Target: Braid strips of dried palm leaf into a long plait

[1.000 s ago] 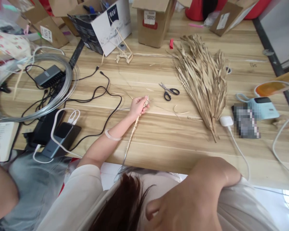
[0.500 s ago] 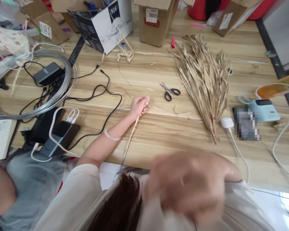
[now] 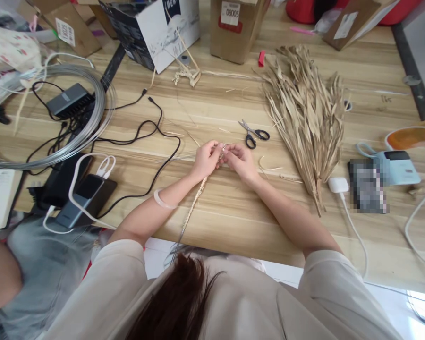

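My left hand is closed around the upper end of a pale braided straw cord, which hangs slantwise toward the table's front edge. Thin wire runs out of the cord's lower end. Against it, my right hand pinches at the same top end, its fingertips meeting those of my left. The small part between the fingertips is mostly hidden. Black-handled scissors lie partly open just beyond my right hand. A bundle of dried leaves spreads to the right of them.
At left lie a coil of metal wire, black cables and a power bank. Cardboard boxes line the back. On the right are a white charger and a light-blue device. Another person's leg shows at lower left.
My right hand, blurred and raised near my chest before, has come down and forward to meet my left hand at the cord's top end. My left hand stays on the cord.
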`<state>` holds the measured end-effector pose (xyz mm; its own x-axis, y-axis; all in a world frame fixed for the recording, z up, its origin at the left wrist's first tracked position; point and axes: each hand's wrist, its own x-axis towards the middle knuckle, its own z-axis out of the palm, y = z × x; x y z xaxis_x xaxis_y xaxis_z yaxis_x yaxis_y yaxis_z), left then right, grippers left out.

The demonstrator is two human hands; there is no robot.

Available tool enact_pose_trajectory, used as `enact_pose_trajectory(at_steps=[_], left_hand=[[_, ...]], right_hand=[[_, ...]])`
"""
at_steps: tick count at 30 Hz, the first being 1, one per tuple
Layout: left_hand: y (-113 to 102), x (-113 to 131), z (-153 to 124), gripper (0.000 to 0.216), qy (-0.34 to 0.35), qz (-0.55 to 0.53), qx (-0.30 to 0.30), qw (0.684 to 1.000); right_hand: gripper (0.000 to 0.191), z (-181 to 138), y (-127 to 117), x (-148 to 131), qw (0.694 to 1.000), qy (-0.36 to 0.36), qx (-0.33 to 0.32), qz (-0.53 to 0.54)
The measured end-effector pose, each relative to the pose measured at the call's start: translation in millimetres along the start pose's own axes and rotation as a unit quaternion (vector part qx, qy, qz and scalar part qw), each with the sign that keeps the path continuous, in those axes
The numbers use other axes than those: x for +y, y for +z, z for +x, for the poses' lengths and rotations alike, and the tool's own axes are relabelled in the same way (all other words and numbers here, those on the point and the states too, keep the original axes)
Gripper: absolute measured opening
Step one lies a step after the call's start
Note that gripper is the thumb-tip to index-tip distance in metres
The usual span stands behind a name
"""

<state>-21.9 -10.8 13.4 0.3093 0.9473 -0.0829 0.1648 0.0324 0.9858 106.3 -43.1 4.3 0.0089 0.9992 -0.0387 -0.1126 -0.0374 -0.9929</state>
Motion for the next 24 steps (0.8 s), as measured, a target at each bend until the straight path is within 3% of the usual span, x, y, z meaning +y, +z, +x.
enact_pose_trajectory(at_steps=[7,14,20,24], left_hand=[[3,13,-10,0.021,-0.036,-0.011,0.029,0.999],[6,11,-13,0.020,-0.033,0.023,0.045,0.998],[-4,27,-16,0.024,0.020,0.144,-0.023,0.989],[-20,49,-36,0.020,0.032,0.228,-0.043,0.972]], right_hand=[[0.032,5,-11,-2,0.991,0.075,-0.057,0.092],[0.035,5,-11,-2,0.990,0.066,-0.093,0.084],[0.032,6,-11,1,0.991,0.049,-0.029,0.123],[0.033,10,-16,2,0.989,0.037,0.015,0.139]])
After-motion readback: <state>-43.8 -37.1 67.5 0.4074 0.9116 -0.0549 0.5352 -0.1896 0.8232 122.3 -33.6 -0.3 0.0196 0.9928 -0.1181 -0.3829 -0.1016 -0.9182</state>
